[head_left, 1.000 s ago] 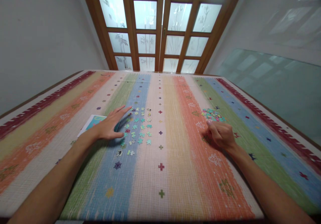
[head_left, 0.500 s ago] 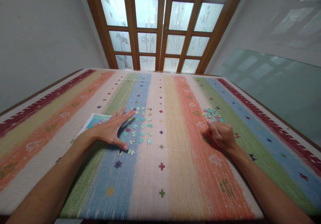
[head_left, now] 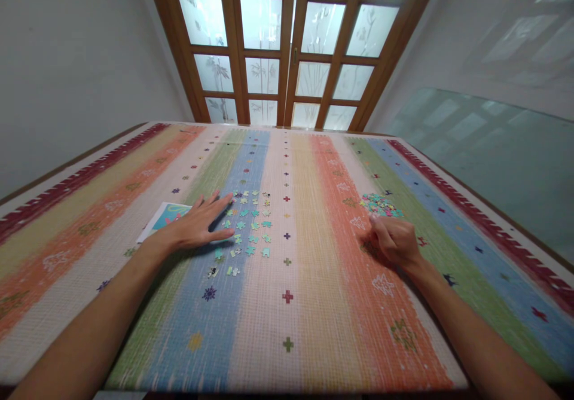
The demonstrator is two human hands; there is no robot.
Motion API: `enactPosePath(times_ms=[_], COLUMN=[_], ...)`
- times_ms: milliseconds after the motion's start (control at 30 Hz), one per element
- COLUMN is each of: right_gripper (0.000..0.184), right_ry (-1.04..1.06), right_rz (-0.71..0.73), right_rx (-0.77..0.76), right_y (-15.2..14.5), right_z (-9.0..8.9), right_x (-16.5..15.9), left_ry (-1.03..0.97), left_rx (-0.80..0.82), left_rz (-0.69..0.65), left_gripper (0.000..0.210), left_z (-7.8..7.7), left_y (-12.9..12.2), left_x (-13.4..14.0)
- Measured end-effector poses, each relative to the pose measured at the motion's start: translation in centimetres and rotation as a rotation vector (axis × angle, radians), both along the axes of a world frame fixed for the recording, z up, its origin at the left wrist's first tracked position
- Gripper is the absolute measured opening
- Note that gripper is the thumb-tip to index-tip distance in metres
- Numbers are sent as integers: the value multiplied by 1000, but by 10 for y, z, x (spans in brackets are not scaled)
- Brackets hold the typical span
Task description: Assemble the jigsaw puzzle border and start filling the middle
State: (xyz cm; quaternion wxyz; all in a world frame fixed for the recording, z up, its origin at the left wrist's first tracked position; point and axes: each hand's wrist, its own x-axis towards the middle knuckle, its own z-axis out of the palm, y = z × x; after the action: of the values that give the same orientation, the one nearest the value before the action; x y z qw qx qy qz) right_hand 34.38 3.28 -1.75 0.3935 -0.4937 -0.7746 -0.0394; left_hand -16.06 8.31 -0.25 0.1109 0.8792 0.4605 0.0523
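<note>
My left hand is open, its fingers spread over the left side of a loose grid of teal and green jigsaw pieces. Beneath its wrist, partly covered, lies a picture card with a teal print and a white border. On the right, my right hand rests closed in a fist at the near edge of a small heap of multicoloured jigsaw pieces. Whether anything is inside that fist is hidden. Two small groups of pieces lie below the grid.
A striped tablecloth with printed crosses and stars covers the table. Beyond its far edge stand wooden doors with frosted panes. A pale green glass panel leans along the right wall.
My left thumb has moved up and away from the lower pieces, uncovering a few of them, and the hand has shifted slightly left. My right hand stays in place.
</note>
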Motion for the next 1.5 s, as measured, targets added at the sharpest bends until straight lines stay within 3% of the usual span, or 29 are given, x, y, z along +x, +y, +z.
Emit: enactPosePath(times_ms=[233,600,767,1067,1300,1500], right_gripper=[59,49,33,25,19,14], right_ry=[-72,-70,-167,-224,-189,-237], right_rz=[16,11,170,441,515,538], right_rx=[59,25,-45,-120,-177,-224], right_y=[1,7,8,0,2,-9], right_z=[-1,-2,5,10,13,10], right_x=[2,-18,-53,-139,-183,-224], left_ry=[-13,64,39,19,53,45], left_rx=[67,75,69,108,117,227], left_rz=[1,32,44,9,26,28], left_gripper=[85,94,92,78,73,58], left_z=[-6,-1,-2,-5,-4,-9], left_y=[4,-4,-1,1,0,6], left_x=[-1,13,12,11,16,14])
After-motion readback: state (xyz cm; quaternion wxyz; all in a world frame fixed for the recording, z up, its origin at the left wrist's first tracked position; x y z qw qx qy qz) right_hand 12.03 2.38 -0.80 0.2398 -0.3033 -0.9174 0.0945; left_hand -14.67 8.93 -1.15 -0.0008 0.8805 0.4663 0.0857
